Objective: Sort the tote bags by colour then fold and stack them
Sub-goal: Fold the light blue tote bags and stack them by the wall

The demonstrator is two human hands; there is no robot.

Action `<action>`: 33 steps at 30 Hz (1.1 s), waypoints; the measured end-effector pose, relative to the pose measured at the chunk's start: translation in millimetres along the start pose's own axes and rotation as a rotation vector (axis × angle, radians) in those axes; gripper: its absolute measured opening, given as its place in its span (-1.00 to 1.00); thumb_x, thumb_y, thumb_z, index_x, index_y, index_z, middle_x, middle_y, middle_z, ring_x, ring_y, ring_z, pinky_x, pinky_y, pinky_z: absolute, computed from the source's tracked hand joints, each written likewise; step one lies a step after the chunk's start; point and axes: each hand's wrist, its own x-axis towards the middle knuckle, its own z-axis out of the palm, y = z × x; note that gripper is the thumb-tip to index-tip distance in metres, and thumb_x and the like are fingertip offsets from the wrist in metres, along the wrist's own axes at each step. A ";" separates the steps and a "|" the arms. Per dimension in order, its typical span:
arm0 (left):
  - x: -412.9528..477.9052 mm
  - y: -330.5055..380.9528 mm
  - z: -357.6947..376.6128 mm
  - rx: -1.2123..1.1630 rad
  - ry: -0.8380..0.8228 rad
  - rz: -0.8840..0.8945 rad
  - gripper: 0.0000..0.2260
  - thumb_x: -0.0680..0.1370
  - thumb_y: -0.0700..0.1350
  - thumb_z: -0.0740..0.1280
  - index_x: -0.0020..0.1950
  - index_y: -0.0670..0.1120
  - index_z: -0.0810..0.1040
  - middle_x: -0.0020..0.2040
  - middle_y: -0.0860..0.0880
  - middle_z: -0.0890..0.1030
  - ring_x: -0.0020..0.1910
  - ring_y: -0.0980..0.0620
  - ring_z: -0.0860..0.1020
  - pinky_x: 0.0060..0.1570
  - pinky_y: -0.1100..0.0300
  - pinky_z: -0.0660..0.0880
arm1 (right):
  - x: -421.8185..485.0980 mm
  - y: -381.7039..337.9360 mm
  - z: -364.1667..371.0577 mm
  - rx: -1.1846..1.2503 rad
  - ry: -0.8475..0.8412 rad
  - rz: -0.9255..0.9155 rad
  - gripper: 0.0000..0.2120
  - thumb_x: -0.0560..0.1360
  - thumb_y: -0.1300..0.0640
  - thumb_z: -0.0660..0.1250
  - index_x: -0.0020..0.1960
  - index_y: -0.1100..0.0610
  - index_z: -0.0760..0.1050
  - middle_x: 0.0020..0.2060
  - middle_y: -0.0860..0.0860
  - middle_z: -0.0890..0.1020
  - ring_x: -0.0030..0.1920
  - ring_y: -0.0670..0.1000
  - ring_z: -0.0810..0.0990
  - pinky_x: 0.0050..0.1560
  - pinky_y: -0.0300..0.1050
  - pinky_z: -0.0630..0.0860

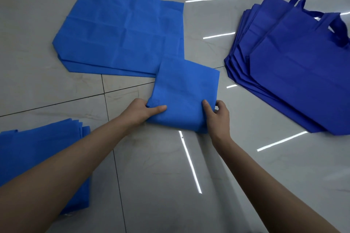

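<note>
Our left hand [141,111] and right hand [217,117] pinch the folded light-blue bag [185,92] by its near corners; dark-blue bags [293,66] lie at two o'clock.

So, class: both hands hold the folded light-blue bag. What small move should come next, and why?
Probably lift the folded bag and carry it left onto the light-blue pile by the left forearm. The left hand and right hand both pinch its near edge, it looks fully folded, and that pile matches its colour, unlike the darker pile at right.
</note>
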 end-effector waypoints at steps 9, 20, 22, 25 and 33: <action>10.4 -18.1 37.0 0.983 0.622 0.750 -0.63 0.48 -0.13 0.25 0.27 -0.18 0.46 0.31 -0.22 0.45 0.28 -0.22 0.44 0.15 -0.09 0.43 | 14.9 -2.0 23.6 -0.879 0.167 -0.036 -0.64 0.58 -0.16 0.10 0.01 0.16 0.29 -0.12 0.10 0.59 -0.17 0.15 0.52 -0.20 -0.01 0.36; 26.9 -41.7 48.4 1.082 0.399 0.666 -0.51 0.59 0.03 0.00 0.39 -0.20 0.39 0.41 -0.16 0.38 0.39 -0.11 0.35 0.33 0.03 0.15 | 22.1 23.8 36.9 -1.084 -0.384 -0.749 -0.44 0.56 -0.13 -0.18 0.53 -0.03 0.10 0.51 -0.06 0.16 0.52 0.00 0.10 0.47 0.05 0.03; 26.4 -40.1 49.3 1.081 0.409 0.646 -0.51 0.59 0.03 0.00 0.40 -0.19 0.37 0.42 -0.16 0.37 0.39 -0.12 0.35 0.32 0.03 0.14 | 34.2 23.3 32.1 -1.116 -0.354 -0.736 -0.43 0.55 -0.16 -0.19 0.53 -0.06 0.06 0.53 -0.09 0.10 0.53 -0.02 0.04 0.47 0.04 -0.05; 27.1 -38.6 50.3 1.092 0.432 0.628 -0.51 0.59 0.03 -0.01 0.41 -0.19 0.37 0.42 -0.16 0.37 0.40 -0.12 0.34 0.33 0.02 0.13 | 49.4 16.9 32.5 -1.150 -0.349 -0.717 -0.41 0.54 -0.21 -0.22 0.54 -0.10 0.00 0.53 -0.13 0.05 0.53 -0.04 -0.03 0.47 0.01 -0.14; 26.4 -35.4 51.5 1.092 0.447 0.597 -0.52 0.59 0.03 -0.01 0.40 -0.18 0.38 0.42 -0.15 0.37 0.39 -0.12 0.35 0.32 0.02 0.14 | 76.3 4.8 37.4 -1.115 -0.251 -0.677 -0.51 0.61 -0.17 -0.16 0.53 -0.15 0.01 0.52 -0.18 0.07 0.53 -0.04 -0.02 0.46 0.06 -0.21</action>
